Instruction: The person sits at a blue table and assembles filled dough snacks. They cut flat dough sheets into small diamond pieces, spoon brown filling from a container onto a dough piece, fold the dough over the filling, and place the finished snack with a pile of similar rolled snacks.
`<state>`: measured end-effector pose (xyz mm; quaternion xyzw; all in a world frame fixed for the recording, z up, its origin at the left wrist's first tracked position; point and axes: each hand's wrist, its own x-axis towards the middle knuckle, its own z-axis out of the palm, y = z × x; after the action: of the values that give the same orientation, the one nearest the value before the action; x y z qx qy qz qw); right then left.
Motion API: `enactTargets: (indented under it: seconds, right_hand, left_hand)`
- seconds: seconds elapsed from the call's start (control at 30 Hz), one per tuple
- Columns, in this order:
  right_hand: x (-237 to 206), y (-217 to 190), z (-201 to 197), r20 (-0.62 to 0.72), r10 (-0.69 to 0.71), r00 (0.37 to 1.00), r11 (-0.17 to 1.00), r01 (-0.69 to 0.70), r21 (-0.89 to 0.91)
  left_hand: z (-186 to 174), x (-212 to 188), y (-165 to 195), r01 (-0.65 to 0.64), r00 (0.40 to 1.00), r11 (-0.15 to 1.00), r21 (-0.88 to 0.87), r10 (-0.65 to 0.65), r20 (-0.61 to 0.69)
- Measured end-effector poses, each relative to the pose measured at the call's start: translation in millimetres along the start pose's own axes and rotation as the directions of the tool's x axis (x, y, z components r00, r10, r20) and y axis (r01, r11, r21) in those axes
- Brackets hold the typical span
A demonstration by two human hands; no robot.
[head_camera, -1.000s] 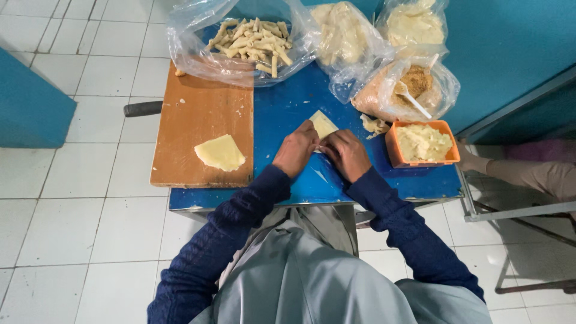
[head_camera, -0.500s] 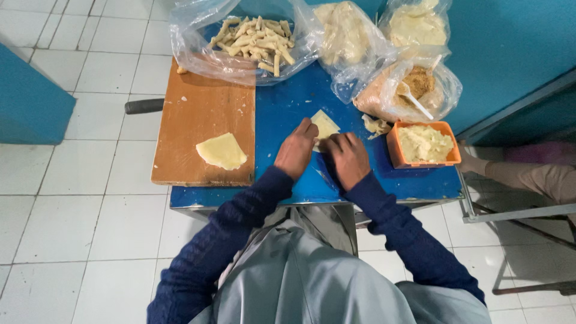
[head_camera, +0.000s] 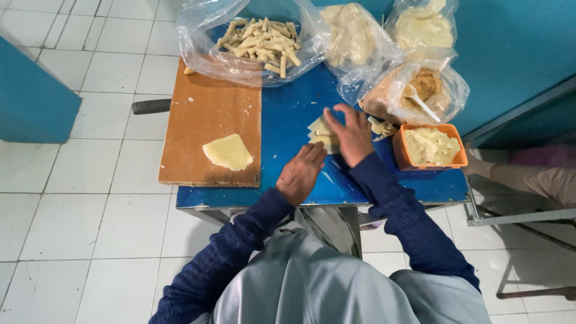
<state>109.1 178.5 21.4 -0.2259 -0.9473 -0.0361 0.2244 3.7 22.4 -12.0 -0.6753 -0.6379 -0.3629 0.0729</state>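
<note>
White floor tiles (head_camera: 72,222) fill the left of the frame, and my small blue-topped bench (head_camera: 288,114) stands at centre against a teal wall (head_camera: 516,48). Left on the bench lies a brown wooden cutting board (head_camera: 210,120) with one pale yellow folded dough sheet (head_camera: 227,152) on its lower part. Above it, at upper centre, sits a clear plastic bag of pale finger-shaped rolled sticks (head_camera: 264,39).

My left hand (head_camera: 301,173) rests flat on the bench at centre, fingers together, its grip on nothing. Just right of it, my right hand (head_camera: 351,135) presses on a small stack of pale yellow square dough sheets (head_camera: 320,132), fingers bent over the stack's far edge; the grip is loose, thumb and fingers apart, not closed round a sheet.

Further right stand three clear bags: two of pale dough (head_camera: 354,36) (head_camera: 423,24) and one of brown crumbly filling (head_camera: 423,87) with a white spoon (head_camera: 422,103). An orange plastic tub of yellowish mash (head_camera: 429,147) sits at the bench's right edge.
</note>
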Motion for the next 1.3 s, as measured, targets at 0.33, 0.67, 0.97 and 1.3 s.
enactTargets:
  seconds: [0.33, 0.67, 0.97, 1.3]
  right_hand:
    - [10, -6, -21, -0.024, -0.125, 0.992, 0.948, 0.126, 0.294]
    - [126, -4, -60, 0.068, 0.138, 0.988, 0.113, -0.084, 0.990]
    - [24, 89, -130, -0.245, 0.164, 0.955, 0.838, -0.004, 0.546]
    - [-47, 151, -83, -0.153, 0.328, 0.932, 0.943, -0.333, -0.011]
  left_hand:
    - [-4, 1, 6, 0.022, 0.999, 1.000, 0.014, -0.022, 0.026]
    - [-2, 0, 5, 0.056, 0.997, 0.998, -0.001, -0.056, 0.049]
    - [-2, -3, 3, 0.073, 0.995, 0.997, -0.032, -0.071, 0.071]
    - [0, -5, -2, 0.040, 0.996, 0.999, -0.024, -0.038, 0.078]
